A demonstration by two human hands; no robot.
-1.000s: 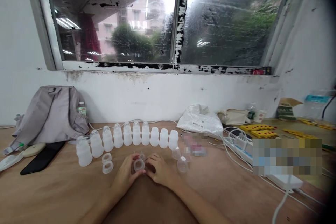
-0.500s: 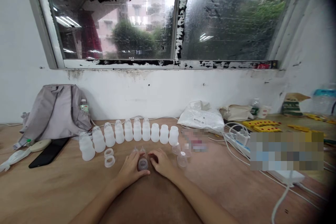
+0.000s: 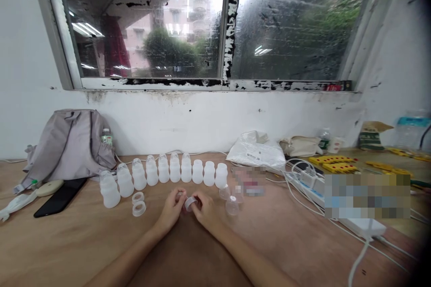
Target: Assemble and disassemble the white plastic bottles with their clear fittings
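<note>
My right hand (image 3: 204,210) pinches a translucent bottle collar ring (image 3: 190,203), tilted with its opening toward me. Close beside it, my left hand (image 3: 173,210) has its fingers closed on a small clear piece (image 3: 181,196) that looks like a bottle nipple, mostly covered by the fingers. Two more collar rings (image 3: 138,208) lie to the left. Right of my hands are several clear domed caps (image 3: 232,206). Behind them, white baby bottles (image 3: 164,169) stand in a curved row; those on the left and in the middle have clear caps, while three at the right have none.
At left are a grey backpack (image 3: 72,143) and a black phone (image 3: 60,197). A white plastic bag (image 3: 256,149) lies by the wall. On the right, white cables run around a power strip (image 3: 365,226), with yellow parts (image 3: 333,164) behind.
My hands have lifted the collar ring and clear piece off the table. The right hand, earlier open beside them, now pinches the ring; the left has shifted its grip to the clear piece.
</note>
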